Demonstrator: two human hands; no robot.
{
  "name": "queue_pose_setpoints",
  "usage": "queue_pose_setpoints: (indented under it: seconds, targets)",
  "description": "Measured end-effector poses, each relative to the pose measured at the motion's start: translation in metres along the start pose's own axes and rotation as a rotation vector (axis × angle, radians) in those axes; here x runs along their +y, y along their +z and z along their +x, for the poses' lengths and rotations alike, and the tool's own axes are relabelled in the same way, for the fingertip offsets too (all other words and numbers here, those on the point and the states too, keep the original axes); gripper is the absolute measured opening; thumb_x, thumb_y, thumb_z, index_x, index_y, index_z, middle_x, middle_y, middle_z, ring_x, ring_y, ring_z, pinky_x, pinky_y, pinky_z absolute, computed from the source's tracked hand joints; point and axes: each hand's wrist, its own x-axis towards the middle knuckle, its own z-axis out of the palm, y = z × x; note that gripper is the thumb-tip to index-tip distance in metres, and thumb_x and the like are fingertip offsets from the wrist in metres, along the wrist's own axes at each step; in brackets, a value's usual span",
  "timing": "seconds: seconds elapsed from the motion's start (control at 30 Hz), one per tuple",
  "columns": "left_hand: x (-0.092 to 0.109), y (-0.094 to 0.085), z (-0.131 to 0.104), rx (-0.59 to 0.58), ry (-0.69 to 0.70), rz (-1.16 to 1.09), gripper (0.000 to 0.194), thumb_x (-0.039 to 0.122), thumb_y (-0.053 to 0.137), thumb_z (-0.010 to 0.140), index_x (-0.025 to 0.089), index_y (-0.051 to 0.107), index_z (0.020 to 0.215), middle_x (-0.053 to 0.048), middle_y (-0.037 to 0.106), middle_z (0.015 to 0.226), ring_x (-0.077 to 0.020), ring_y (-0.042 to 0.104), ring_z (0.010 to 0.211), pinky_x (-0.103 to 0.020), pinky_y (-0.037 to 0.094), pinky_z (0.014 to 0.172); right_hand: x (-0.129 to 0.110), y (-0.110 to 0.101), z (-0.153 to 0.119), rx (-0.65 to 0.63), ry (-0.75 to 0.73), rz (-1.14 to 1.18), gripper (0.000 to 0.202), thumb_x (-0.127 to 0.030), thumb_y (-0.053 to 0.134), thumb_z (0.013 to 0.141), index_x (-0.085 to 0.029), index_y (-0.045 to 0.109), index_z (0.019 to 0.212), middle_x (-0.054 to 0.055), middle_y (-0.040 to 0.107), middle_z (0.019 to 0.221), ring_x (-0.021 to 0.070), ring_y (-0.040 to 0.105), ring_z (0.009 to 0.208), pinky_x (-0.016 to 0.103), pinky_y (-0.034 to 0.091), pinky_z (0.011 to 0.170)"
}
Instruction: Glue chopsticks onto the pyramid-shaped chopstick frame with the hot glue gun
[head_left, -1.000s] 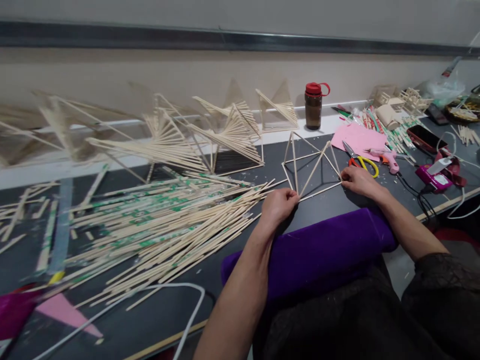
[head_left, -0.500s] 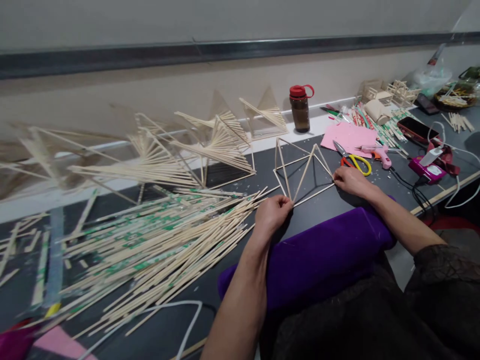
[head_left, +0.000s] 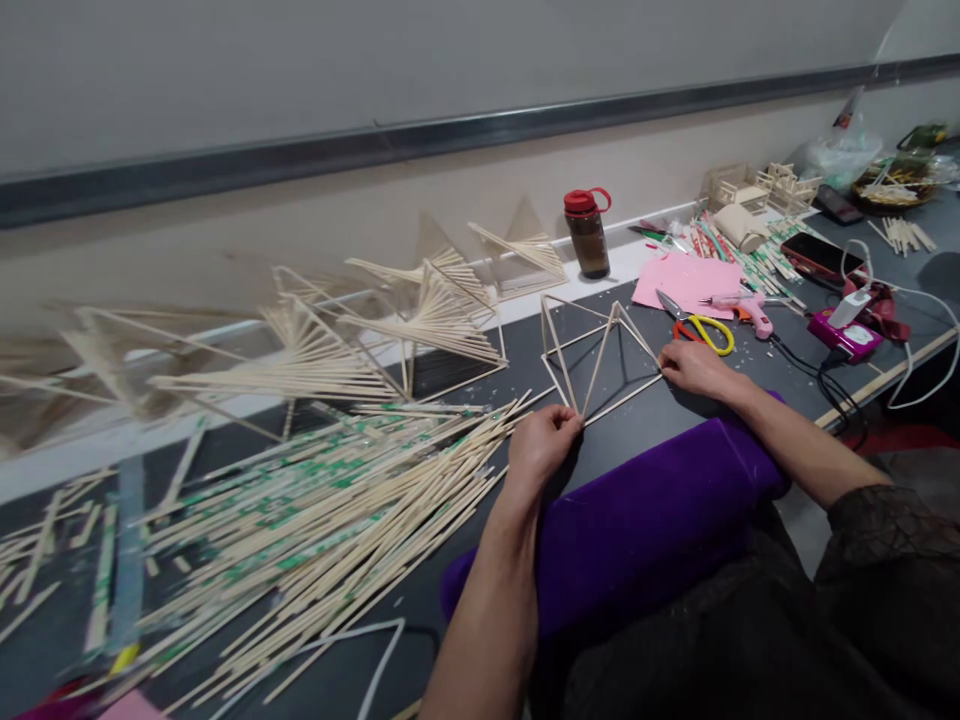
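Note:
A small open frame of thin wooden sticks [head_left: 592, 372] stands on the dark table in front of me. My left hand [head_left: 546, 442] pinches its near left corner, where several sticks meet. At the near right corner, my right hand [head_left: 694, 368] has its fingers closed on the end of the bottom stick. Scissors [head_left: 705, 333] with red and yellow handles lie just beyond my right hand. Close to my left hand are the tips of a large pile of loose sticks [head_left: 375, 500], some in green-printed paper sleeves. A purple roll of cloth [head_left: 645, 510] lies between my forearms.
Finished-looking stick structures [head_left: 435, 320] line the wall on the left. A brown bottle [head_left: 587, 235] with a red lid stands behind the frame. To the right are pink paper [head_left: 686, 280], a pink glue gun [head_left: 754, 310], a phone [head_left: 821, 257] and a purple power adapter [head_left: 845, 336] with cords.
The camera view has tilted slightly, shifting the scene. Both hands stay at the same corners of the stick frame, which has not visibly moved on the table.

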Motion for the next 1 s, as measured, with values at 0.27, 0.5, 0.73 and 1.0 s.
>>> queue_pose_setpoints:
  seconds: [0.27,0.5,0.73,1.0]
  targets:
    - [0.000,-0.001,0.000,0.004,0.001,0.010,0.027,0.039,0.055,0.080,0.018,0.072,0.082,-0.003,0.070,0.073,-0.0176,0.061,0.069,-0.026,0.038,0.062,0.000,0.002,-0.003,0.040,0.038,0.061,0.021,-0.019,0.054,0.090,-0.016,0.071,0.102,0.008,0.074,0.101,0.0174,0.065,0.086,0.025,0.041,0.073]
    - [-0.002,0.002,0.001,0.009,0.009,-0.007,0.025,0.038,0.055,0.080,0.018,0.071,0.080,-0.003,0.070,0.074,-0.0174,0.062,0.070,-0.025,0.038,0.062,0.000,0.003,-0.002,0.050,0.036,0.029,0.021,-0.017,0.051,0.091,-0.016,0.071,0.098,0.008,0.074,0.100,0.0174,0.065,0.086,0.025,0.039,0.073]
    - [0.008,-0.003,-0.005,0.011,-0.004,0.004,0.023,0.036,0.056,0.082,0.019,0.071,0.081,-0.002,0.070,0.074,-0.0168,0.060,0.068,-0.026,0.036,0.061,0.000,0.005,-0.002,0.060,0.035,-0.015,0.021,-0.018,0.050,0.092,-0.016,0.071,0.096,0.008,0.074,0.099,0.0188,0.065,0.087,0.026,0.038,0.071]
    - [0.021,-0.001,-0.010,0.048,0.068,0.081,0.020,0.028,0.057,0.085,0.019,0.075,0.085,-0.005,0.074,0.081,-0.0182,0.063,0.074,-0.027,0.038,0.066,0.013,0.021,0.000,0.187,-0.010,0.005,0.015,-0.020,0.053,0.092,-0.015,0.065,0.099,0.009,0.070,0.100,0.0180,0.062,0.086,0.026,0.039,0.071]
